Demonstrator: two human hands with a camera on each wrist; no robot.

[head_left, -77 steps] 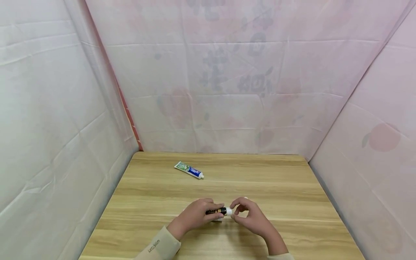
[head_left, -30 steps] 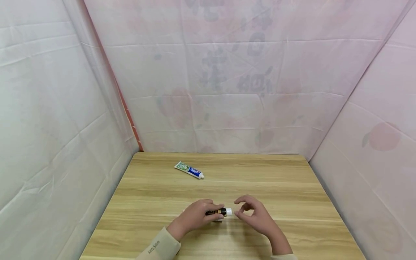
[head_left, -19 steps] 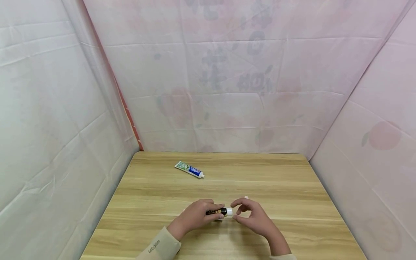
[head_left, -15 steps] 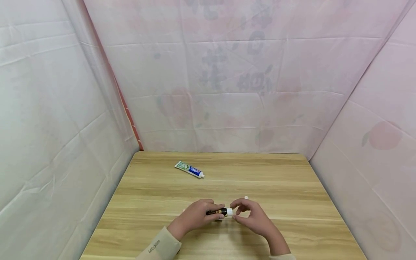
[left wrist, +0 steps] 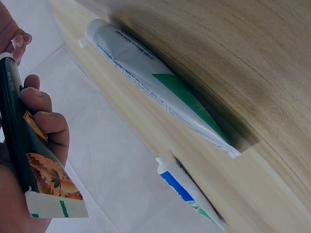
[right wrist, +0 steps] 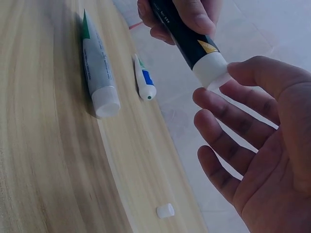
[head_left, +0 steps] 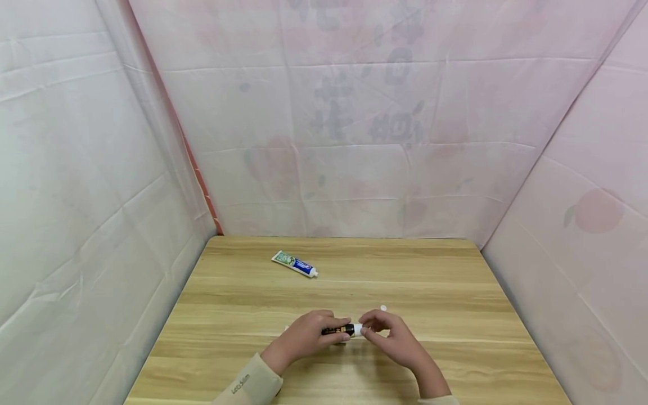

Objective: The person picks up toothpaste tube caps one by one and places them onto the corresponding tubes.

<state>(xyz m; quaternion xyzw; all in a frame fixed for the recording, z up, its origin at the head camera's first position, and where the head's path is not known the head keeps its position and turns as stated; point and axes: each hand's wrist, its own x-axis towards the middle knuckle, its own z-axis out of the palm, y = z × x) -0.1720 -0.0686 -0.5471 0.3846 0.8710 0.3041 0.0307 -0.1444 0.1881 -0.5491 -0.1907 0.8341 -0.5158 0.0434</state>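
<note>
My left hand (head_left: 305, 336) grips a black toothpaste tube (left wrist: 22, 121) with gold markings, fingers on one side and thumb on the other. Its white cap (right wrist: 211, 69) points right, toward my right hand (head_left: 394, 335). The right thumb and index finger pinch this cap at its end, while the other fingers are spread below it in the right wrist view. A silver-white tube with a green end (right wrist: 99, 68) lies on the table under the left hand, mostly hidden in the head view. The black tube is held above the tabletop.
A blue, green and white toothpaste tube (head_left: 295, 264) lies farther back on the wooden table (head_left: 405, 275), its cap pointing right. A small loose white cap (right wrist: 165, 210) stands on the table just beyond the right hand. Pale cloth walls (head_left: 354, 185) surround the table's back and sides.
The right hand, a little apart from the cap one second ago, has moved left and its thumb and index finger now close on it. The left hand and tube stay put.
</note>
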